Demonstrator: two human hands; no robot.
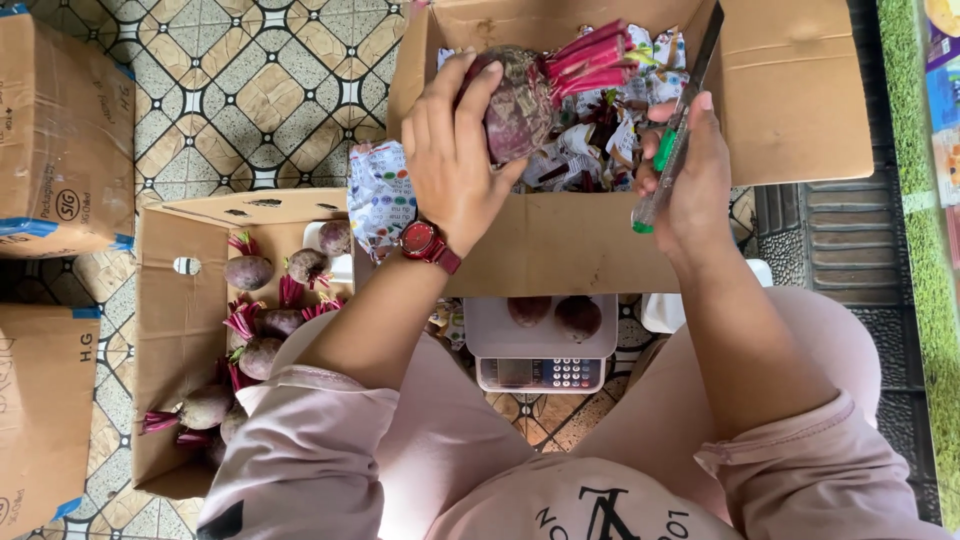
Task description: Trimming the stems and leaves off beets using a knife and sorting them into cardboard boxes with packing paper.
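Pink sleeves [330, 440] and knees fill the near edge of the view; both forearms reach forward over a digital scale [541, 347] carrying 2 beets [556, 314] on its tray; left hand [455, 160] is clenched around a beetroot [520, 105], fingers wrapped over its near-left side, thumb toward the right, red watch [428, 243] at the wrist; beetroot is held over the open cardboard box [790, 100], cut pink stems pointing up-right, away from the palm; right hand [690, 175] is closed on a knife [680, 135] with a green handle, blade angled up and slightly right past the box flap; knife sits just right of the beetroot, apart from it, no contact visible; box below the hands holds crumpled printed paper [385, 195] and stem trimmings; left wrist bent slightly inward, right wrist near straight; 2nd open box [180, 330] on the tiled floor [250, 90] to the left holds about 8 more beets with stems [250, 270]; closed cartons [60, 130] sit further left.
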